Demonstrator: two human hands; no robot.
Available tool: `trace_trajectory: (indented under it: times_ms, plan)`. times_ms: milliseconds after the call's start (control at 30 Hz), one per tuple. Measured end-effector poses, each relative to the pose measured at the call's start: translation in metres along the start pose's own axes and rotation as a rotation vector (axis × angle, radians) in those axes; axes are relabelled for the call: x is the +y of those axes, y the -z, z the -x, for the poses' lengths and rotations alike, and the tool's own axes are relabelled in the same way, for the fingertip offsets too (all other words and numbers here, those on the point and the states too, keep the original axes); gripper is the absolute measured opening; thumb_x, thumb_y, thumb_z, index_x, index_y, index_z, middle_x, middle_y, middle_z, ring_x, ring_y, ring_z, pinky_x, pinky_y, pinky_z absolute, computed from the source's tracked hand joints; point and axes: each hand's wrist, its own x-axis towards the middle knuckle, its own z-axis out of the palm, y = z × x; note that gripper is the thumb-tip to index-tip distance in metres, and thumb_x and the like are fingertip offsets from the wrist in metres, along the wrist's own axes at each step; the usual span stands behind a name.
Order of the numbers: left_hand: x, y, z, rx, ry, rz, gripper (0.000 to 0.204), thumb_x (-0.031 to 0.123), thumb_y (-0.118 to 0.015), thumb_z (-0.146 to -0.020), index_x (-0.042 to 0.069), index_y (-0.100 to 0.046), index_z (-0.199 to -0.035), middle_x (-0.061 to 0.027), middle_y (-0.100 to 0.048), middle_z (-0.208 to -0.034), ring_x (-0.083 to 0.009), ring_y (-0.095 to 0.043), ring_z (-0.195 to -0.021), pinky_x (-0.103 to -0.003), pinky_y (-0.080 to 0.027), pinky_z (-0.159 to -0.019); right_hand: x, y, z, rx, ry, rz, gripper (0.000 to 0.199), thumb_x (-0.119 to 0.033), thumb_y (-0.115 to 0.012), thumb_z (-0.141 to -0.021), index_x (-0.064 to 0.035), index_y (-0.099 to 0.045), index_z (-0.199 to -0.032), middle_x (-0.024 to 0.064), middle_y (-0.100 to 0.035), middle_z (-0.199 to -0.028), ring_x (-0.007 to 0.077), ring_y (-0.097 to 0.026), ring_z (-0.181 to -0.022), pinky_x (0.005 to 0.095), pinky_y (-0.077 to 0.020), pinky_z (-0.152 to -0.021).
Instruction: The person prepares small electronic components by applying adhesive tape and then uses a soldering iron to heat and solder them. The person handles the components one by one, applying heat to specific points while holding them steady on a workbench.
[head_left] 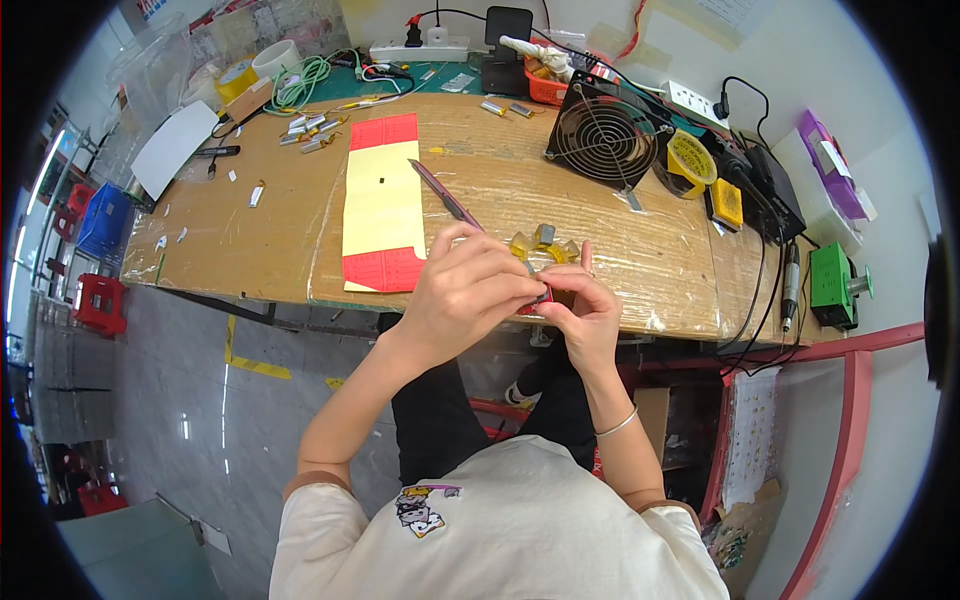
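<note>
Left hand (468,292) and right hand (585,312) are pinched together on one small red part (541,297), held at the worktop (620,255) front edge.
Part is mostly hidden. If the pinch slackens, it could be dropped to the floor. Counted: one fan (603,132), one knife (445,194), one red-and-yellow sheet (383,205), two yellow tape rolls (690,160).
</note>
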Motion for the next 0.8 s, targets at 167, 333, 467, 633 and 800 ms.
trace_trajectory:
  times_ms: [167,333,467,633,800]
  plan:
    - [-0.0003,0.0001,-0.002,-0.009,-0.038,-0.025,0.014,0.015,-0.074,-0.068,0.011,-0.065,-0.079,0.0016,-0.062,-0.078,-0.0164,-0.057,-0.08,-0.036,-0.037,-0.081,-0.0021,0.0015,-0.0005,-0.027,0.012,0.028,0.024,-0.005,-0.077,-0.064,-0.0083,-0.072,-0.087,0.0014,-0.068,-0.084,0.0137,-0.063,-0.085,0.0503,-0.0009,-0.113]
    - [-0.001,-0.0001,-0.0039,-0.08,-0.038,0.004,0.014,0.014,-0.073,-0.068,0.012,-0.063,-0.078,0.0015,-0.062,-0.079,-0.0169,-0.057,-0.082,-0.036,-0.036,-0.082,-0.0006,0.0059,0.0002,-0.072,0.033,0.014,0.024,-0.006,-0.078,-0.064,-0.0095,-0.073,-0.087,0.0001,-0.068,-0.079,0.0117,-0.063,-0.08,0.051,-0.0003,-0.113]
    - [-0.0033,-0.0018,-0.0022,-0.137,-0.016,0.042,0.015,0.014,-0.073,-0.068,0.012,-0.062,-0.077,0.0016,-0.061,-0.079,-0.0176,-0.057,-0.083,-0.036,-0.036,-0.082,0.0009,0.0085,0.0012,-0.098,0.015,0.028,0.022,-0.007,-0.078,-0.065,-0.01,-0.073,-0.087,-0.0005,-0.067,-0.078,0.011,-0.063,-0.079,0.05,0.0021,-0.112]
    - [-0.0022,-0.0053,0.0042,-0.046,0.058,0.105,0.016,0.013,-0.075,-0.066,0.012,-0.064,-0.076,0.0013,-0.062,-0.079,-0.0186,-0.057,-0.083,-0.036,-0.036,-0.082,0.0008,0.007,0.0012,-0.072,0.012,-0.026,0.02,-0.008,-0.078,-0.066,-0.0099,-0.073,-0.085,-0.0007,-0.067,-0.078,0.0111,-0.063,-0.079,0.0488,0.0044,-0.112]
    - [-0.0018,-0.0033,0.0036,-0.058,0.061,0.08,0.014,0.013,-0.075,-0.065,0.011,-0.067,-0.076,0.0007,-0.062,-0.078,-0.0191,-0.057,-0.083,-0.036,-0.036,-0.082,-0.0007,0.0056,0.002,-0.046,-0.025,-0.05,0.019,-0.009,-0.079,-0.065,-0.0098,-0.072,-0.083,-0.0002,-0.067,-0.079,0.0118,-0.063,-0.08,0.0498,0.003,-0.112]
